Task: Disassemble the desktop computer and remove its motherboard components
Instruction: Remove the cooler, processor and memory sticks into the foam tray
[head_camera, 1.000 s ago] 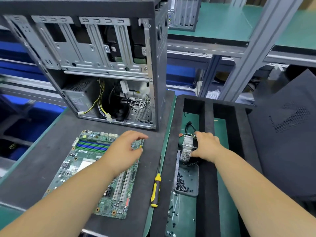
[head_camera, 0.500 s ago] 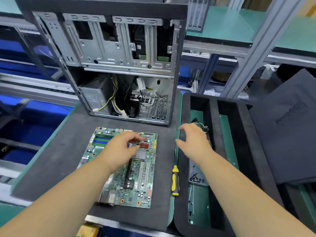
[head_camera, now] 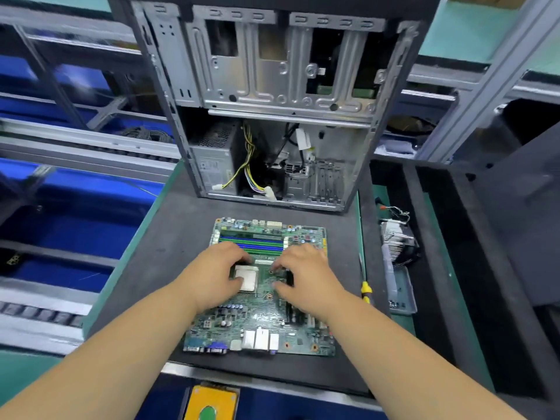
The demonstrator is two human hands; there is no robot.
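2 hands on 1 motherboard (head_camera: 260, 310): left (head_camera: 216, 275) pinches CPU (head_camera: 247, 277); right (head_camera: 306, 275) curled, grip unclear.

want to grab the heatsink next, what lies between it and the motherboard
In the head view, a yellow-handled screwdriver lies between the motherboard and the heatsink, beside the black foam edge of the tray.

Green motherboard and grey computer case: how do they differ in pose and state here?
The green motherboard lies flat on the dark foam mat; the grey computer case stands upright behind it. The motherboard is under both hands, left hand at the silver processor, right hand beside it; the case is untouched. The motherboard carries components; the case holds loose cables. Both rest on the mat.
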